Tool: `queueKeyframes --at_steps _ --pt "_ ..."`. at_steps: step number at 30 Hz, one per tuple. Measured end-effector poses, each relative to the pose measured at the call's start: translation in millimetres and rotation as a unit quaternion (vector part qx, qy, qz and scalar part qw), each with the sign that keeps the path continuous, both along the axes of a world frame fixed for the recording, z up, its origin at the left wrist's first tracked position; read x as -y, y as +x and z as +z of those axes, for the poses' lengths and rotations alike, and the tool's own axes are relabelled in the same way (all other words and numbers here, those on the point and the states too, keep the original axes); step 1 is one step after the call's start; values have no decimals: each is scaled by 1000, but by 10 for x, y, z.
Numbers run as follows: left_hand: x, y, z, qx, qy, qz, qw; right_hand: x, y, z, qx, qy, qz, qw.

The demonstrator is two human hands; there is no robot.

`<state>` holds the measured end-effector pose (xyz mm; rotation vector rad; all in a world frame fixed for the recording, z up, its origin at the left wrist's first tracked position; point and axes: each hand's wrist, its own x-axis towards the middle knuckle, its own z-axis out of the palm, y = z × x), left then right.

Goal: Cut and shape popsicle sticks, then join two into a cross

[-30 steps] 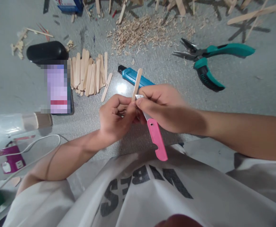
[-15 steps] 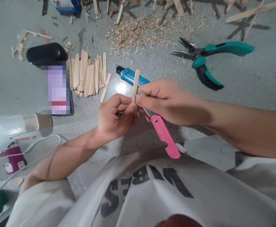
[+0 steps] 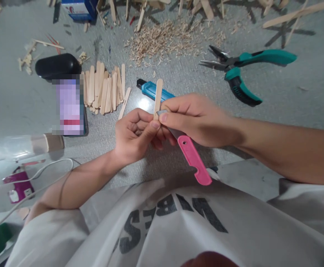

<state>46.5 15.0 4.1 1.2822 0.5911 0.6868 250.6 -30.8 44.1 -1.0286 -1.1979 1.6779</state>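
My left hand (image 3: 135, 135) pinches the lower end of a wooden craft stick (image 3: 158, 92), which stands up between thumb and fingers. My right hand (image 3: 197, 120) is closed on the blade of a pink-handled knife (image 3: 194, 159). Its handle hangs below the palm, and the grey blade tip shows past my thumb, against the stick near its lower end. Part of the blade is hidden by my fingers. Just behind the stick lies a blue utility knife (image 3: 152, 90), its far end covered by my right hand.
Left of my hands lie a pile of craft sticks (image 3: 103, 89), a phone (image 3: 69, 105), a black case (image 3: 58, 66) and a clear bottle (image 3: 20, 146). Wood shavings (image 3: 156, 40) are scattered ahead. Green-handled pliers (image 3: 234, 65) rest at the right, and a blue box (image 3: 80, 9) stands behind.
The blade tip and the stick have shifted slightly against each other. My left fingers below the stick have spread a little. The view has moved slightly.
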Motion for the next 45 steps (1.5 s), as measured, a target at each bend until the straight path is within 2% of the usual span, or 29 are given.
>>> queueKeyframes --at_steps 7,13,18,22,26,32,38,45 --pt "-19 -1 -45 -10 -19 5 1000 30 -113 -93 -57 -17 -32 998" --pt "27 35 -27 28 -33 26 999 65 -132 -54 -69 2 -56 996" --pt "40 72 -12 21 -73 97 992 104 -155 -74 -2 13 -142 990" --pt "20 70 -10 19 -83 111 990 102 -140 -136 84 30 -192 977" --pt "19 63 -23 4 -81 115 990 83 -106 -112 113 57 -154 980" --pt "44 64 -19 17 -50 104 993 83 -84 -37 116 54 -90 988" --pt "46 56 -9 6 -33 96 995 67 -92 -19 99 45 -64 992" --pt "62 61 -7 -11 -34 106 994 49 -80 -16 148 83 -71 983"
